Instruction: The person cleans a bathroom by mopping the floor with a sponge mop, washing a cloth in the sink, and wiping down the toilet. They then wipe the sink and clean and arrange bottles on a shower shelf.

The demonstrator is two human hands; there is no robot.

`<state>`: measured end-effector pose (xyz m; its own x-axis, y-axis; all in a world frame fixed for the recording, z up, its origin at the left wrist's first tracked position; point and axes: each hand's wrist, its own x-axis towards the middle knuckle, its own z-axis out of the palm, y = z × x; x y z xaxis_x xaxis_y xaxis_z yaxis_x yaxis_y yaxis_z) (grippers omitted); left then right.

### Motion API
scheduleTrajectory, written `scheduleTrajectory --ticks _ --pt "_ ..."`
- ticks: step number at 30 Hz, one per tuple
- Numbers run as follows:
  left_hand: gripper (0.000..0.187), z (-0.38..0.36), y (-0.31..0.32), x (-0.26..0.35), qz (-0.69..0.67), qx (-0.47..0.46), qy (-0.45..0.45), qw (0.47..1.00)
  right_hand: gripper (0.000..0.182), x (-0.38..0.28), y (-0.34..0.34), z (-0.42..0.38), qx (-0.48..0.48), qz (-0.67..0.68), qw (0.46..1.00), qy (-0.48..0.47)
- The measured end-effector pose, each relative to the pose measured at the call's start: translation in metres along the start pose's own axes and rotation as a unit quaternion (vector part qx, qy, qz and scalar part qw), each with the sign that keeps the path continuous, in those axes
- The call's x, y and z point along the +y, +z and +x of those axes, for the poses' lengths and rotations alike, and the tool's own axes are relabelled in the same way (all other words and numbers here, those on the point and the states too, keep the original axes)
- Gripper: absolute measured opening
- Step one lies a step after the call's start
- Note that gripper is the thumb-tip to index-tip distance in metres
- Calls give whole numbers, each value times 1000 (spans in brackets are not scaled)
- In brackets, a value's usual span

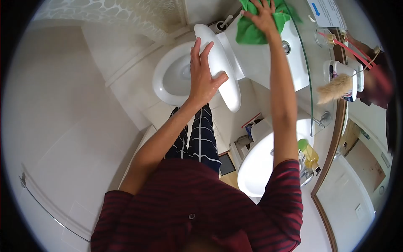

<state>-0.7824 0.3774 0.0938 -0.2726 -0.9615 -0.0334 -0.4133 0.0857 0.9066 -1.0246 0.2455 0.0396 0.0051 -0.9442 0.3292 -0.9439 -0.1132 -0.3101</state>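
Note:
My right hand [263, 20] presses a bunched green cloth [250, 34] onto the top of the white toilet tank [257, 58], fingers spread over it. Part of the cloth hangs past the tank's near edge. My left hand [202, 75] is open and looks wet, its fingers apart and holding nothing. It overlaps the raised white toilet lid [228, 90] in this view, the thumb right at the lid's face. Below it lies the open toilet bowl [172, 75] with its white rim.
A glass shelf [308, 80] runs along the right, holding a reed diffuser [325, 38] and a fluffy dried stem [336, 88]. Closer in are a washbasin [254, 168] and a yellow-green soap bottle [310, 153]. A toilet brush [223, 24] stands behind the toilet.

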Motion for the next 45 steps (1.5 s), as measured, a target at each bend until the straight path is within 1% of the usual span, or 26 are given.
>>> scheduleTrajectory --ticks 2,3,5,7,10,13,15,16,17,18,19,20,22,24,26,27,29,31,33,34,36,39,40,42,44,45 --pt "74 -4 -6 -7 -22 9 1 1000 41 -15 -27 9 -67 81 994 41" --pt "74 -6 -10 -12 -35 12 3 999 60 10 -10 -3 14 58 997 -53" --pt "74 -10 -19 -17 -38 12 -14 999 67 -4 -32 -64 41 44 996 69" --pt "74 -19 -27 -25 -51 9 -31 998 68 -16 -59 -137 40 -55 991 118" --pt "74 -25 -33 -41 -66 16 -13 998 45 -17 -75 -211 -12 -202 964 172" --pt "75 -28 -35 -48 -114 27 -15 993 31 -26 -66 -177 -113 -280 952 54" --pt "75 -28 -36 -53 -119 27 -16 992 28 -42 -55 -118 -165 -282 945 29" --pt "75 -29 -37 -55 -121 27 -17 992 31 -38 -41 -91 -135 -274 952 -17" --pt "75 -28 -38 -55 -124 33 -5 992 33 -39 -28 -59 -142 -286 947 -25" --pt "75 -31 -41 -57 -118 39 -10 992 34 -37 -11 -35 -99 -269 957 -46" --pt "75 -32 -42 -60 -115 40 -13 992 32 -48 0 -11 -75 -289 954 -27" --pt "75 -33 -43 -63 -115 40 -12 993 31 -46 12 3 -99 -311 945 -20" --pt "75 -33 -40 -68 -162 57 -19 985 28 -38 36 24 -148 -355 923 -10" --pt "72 -35 -37 -71 -173 67 -31 982 25 -40 64 32 -321 -444 835 -53" --pt "71 -40 -40 -78 -167 58 -29 984 21 -11 124 -4 -258 -504 798 -207" --pt "70 -39 -41 -83 -161 59 -24 985 23 4 153 -17 -214 -183 959 26" --pt "69 -41 -39 -94 -179 76 -24 981 23 23 186 -66 -293 -271 917 -7" --pt "67 -47 -41 -103 -194 88 -32 977 25 49 209 -125 -418 -367 826 -90" --pt "67 -51 -44 -112 -195 90 -29 976 27 71 212 -192 -509 -375 766 -117" --pt "67 -53 -46 -114 -198 90 -30 976 28 78 203 -222 -544 -346 757 -101" --pt "68 -55 -51 -114 -213 84 -27 973 32 92 167 -277 -611 -255 749 -21" --pt "69 -51 -52 -115 -228 91 -4 969 38 98 88 -318 -628 -21 749 211" --pt "70 -52 -53 -113 -236 92 -3 967 40 90 60 -315 -607 67 737 290" --pt "71 -51 -54 -112 -250 96 2 963 44 19 2 -240 -560 181 694 414" --pt "72 -52 -57 -110 -260 95 -6 961 45 -42 -42 -188 -494 223 793 278" --pt "72 -52 -59 -110 -261 91 -14 961 44 -67 -63 -167 -427 157 861 230"
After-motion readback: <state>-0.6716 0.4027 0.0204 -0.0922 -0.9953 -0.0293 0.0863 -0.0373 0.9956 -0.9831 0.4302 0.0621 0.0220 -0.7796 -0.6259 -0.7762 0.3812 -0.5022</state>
